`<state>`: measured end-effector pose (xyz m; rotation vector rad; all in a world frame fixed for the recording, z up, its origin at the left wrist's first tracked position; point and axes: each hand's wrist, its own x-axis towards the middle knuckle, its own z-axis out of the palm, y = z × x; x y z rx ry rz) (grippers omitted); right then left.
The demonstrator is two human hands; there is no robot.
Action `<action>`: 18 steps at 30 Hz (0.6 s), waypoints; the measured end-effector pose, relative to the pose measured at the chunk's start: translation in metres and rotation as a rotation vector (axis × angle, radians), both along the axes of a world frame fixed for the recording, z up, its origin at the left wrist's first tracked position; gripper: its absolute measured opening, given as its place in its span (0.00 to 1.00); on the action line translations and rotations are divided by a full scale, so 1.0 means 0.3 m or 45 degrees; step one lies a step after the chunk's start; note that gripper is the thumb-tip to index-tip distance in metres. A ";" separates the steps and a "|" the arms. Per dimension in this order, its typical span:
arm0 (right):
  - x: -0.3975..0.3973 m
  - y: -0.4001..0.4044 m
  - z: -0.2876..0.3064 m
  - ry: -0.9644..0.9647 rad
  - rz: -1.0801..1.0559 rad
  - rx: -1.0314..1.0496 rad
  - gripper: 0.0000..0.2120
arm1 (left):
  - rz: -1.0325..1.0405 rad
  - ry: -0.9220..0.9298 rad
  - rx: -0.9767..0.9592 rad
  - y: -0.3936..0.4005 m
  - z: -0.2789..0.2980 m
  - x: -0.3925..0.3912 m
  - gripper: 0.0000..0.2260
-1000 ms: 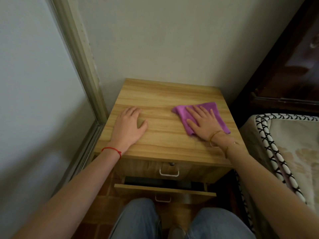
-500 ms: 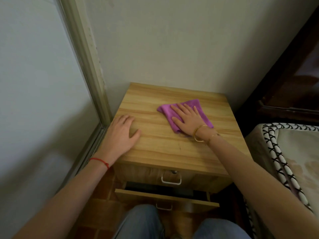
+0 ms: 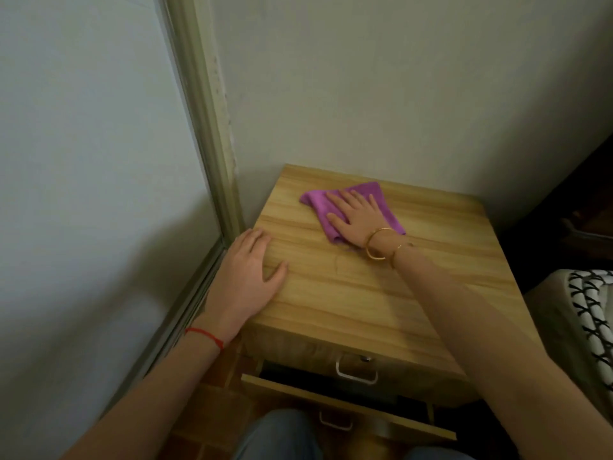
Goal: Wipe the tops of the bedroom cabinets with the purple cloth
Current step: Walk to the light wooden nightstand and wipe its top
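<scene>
The right hand (image 3: 360,215) is pressing the purple cloth (image 3: 351,207) flat, grip released, on the cabinet (image 3: 381,293) top's far left, the left hand (image 3: 247,280) is lying open bracing the near edge, and the next sweep is likely calling for the unwiped front.

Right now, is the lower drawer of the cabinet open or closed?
Open: the lower drawer juts forward past the upper drawer, with a dark gap behind it.

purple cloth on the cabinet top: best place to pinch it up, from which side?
Pinch the purple cloth at its bunched far-left corner, coming from the left. That fold stands clear of the right hand pressing flat on the middle; the rest lies thin against the cabinet top.
</scene>
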<state>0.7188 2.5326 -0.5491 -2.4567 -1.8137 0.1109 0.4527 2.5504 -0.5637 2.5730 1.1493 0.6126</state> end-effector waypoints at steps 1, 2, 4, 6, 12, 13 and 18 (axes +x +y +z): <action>0.023 0.034 0.003 -0.006 -0.043 -0.018 0.27 | 0.008 -0.015 -0.002 0.002 -0.002 0.000 0.31; 0.029 0.076 0.003 -0.008 -0.062 -0.023 0.27 | 0.013 -0.025 -0.002 0.003 -0.004 0.001 0.31; -0.006 0.178 0.000 -0.006 -0.044 -0.014 0.28 | 0.019 -0.036 0.010 0.008 -0.010 0.000 0.32; -0.070 0.267 -0.001 -0.015 -0.007 0.000 0.28 | 0.016 -0.056 0.011 0.006 -0.012 0.002 0.33; -0.150 0.362 0.001 0.014 0.147 0.032 0.27 | 0.018 -0.073 0.033 0.006 -0.009 -0.002 0.32; -0.127 0.344 -0.002 0.011 0.141 0.039 0.27 | 0.018 -0.073 0.023 0.007 -0.009 -0.003 0.32; 0.101 0.179 -0.004 -0.030 -0.015 0.013 0.27 | 0.019 -0.069 0.003 0.007 -0.008 -0.002 0.30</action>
